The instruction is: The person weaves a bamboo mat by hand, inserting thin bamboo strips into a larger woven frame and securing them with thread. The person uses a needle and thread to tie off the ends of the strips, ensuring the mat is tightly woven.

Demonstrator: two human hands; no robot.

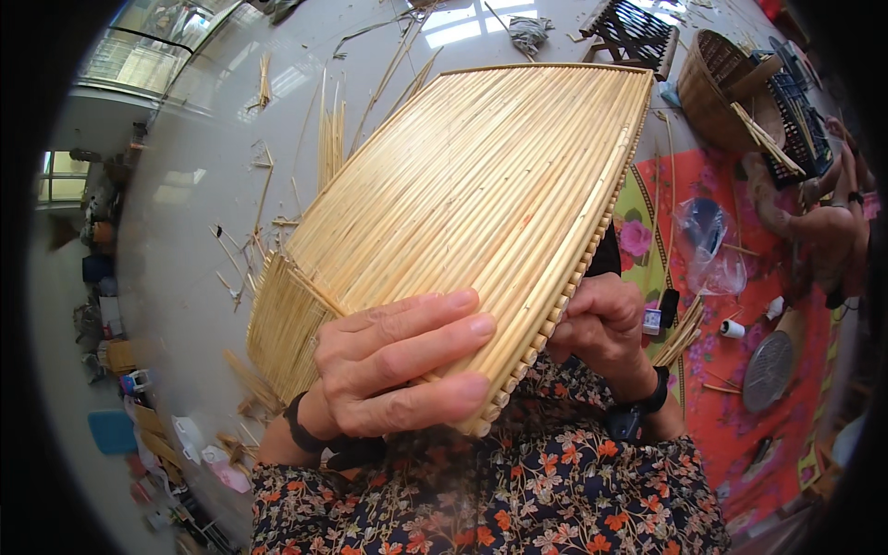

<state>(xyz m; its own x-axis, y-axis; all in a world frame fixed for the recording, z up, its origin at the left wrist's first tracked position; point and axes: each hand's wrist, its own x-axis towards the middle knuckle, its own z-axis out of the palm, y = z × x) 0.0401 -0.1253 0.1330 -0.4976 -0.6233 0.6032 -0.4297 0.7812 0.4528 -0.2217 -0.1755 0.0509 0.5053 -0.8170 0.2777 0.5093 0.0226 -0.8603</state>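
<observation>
The straw panel point(462, 203) runs lengthwise forward-right from the left hand point(398, 370) gripping it — right hand point(599, 324) curled at its knobbly edge point(529, 360), grasp unclear.

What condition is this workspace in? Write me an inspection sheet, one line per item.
Surface: pale glossy floor; red flowered mat at right.
Work in hand: stalk panel, tilted; smaller panel at its lower left.
Clutter: loose stalks on the floor; clear plastic bag, white roll and grey disc on the mat.
Hands: left hand, fingers across the stalk panel's face, thumb hidden; right hand at its right edge, fingertips unclear.
Cables: nothing clearly seen.
Surroundings: woven basket at upper right; another person, partly seen, at far right.
</observation>
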